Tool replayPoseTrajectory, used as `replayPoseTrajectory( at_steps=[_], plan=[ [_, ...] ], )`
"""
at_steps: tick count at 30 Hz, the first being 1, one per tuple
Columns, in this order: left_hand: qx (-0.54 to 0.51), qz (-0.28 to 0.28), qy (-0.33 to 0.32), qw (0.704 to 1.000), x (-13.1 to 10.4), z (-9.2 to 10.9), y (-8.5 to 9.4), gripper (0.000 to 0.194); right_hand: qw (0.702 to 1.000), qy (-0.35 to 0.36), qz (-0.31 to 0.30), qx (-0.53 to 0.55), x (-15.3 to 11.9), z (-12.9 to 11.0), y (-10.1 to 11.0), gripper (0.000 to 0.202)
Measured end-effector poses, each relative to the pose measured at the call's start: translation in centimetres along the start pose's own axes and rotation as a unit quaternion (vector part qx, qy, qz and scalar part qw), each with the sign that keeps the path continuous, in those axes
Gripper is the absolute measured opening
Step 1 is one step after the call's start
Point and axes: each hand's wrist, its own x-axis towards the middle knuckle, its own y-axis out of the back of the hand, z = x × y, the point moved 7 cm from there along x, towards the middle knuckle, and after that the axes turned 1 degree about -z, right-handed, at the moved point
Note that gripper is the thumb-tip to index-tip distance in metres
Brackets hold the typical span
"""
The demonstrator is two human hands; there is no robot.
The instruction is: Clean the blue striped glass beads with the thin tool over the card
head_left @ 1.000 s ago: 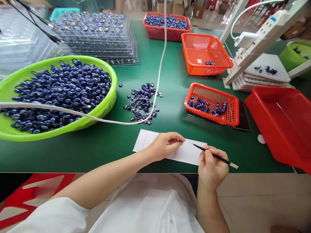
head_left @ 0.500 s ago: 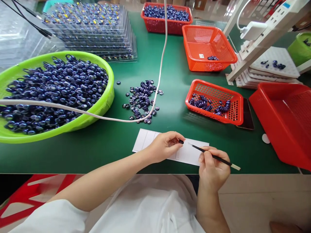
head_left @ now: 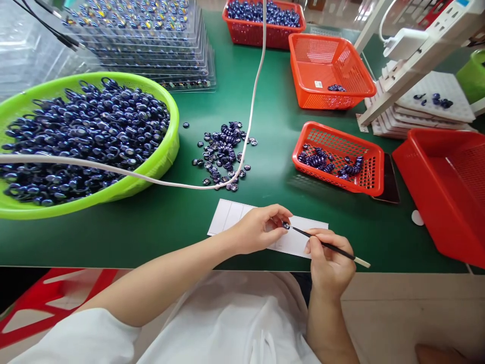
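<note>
Between its thumb and fingers, my left hand (head_left: 261, 228) pinches a small dark shiny piece (head_left: 285, 225), partly hidden by the fingertips. My right hand (head_left: 331, 258) grips a pair of black tweezers (head_left: 337, 248) with a pale rear end; their tip meets the piece at my left fingertips. Whether the tips hold anything is too small to tell. Under both hands lies a white paper sheet (head_left: 223, 217) with printed lines. Beyond it is a loose pile of dark blue shiny pieces (head_left: 223, 151) on the green table (head_left: 182, 222).
At left stands a lime-green basket (head_left: 172, 136) heaped with dark looped pieces. Behind it are stacked clear trays (head_left: 189, 65). A white cable (head_left: 253, 96) crosses the table. Red-orange baskets (head_left: 373, 151) with dark pieces and a large red bin (head_left: 428, 202) stand at right.
The tweezers have moved left, so their tip now meets the piece in my left hand. That piece has turned slightly in the fingers. The view has shifted a little.
</note>
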Motion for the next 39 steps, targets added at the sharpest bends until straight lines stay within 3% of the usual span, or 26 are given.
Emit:
replayPoseTrajectory(
  at_steps=[30,39],
  plan=[
    [0.035,-0.017,-0.009,0.999,0.00,0.28,0.13,0.036,0.999,-0.022,-0.017,-0.030,-0.51,0.28,0.04,0.009],
    [-0.007,-0.014,0.006,1.000,0.05,-0.09,0.13,0.035,0.999,-0.009,-0.026,-0.043,-0.48,0.34,0.07,0.008]
  ],
)
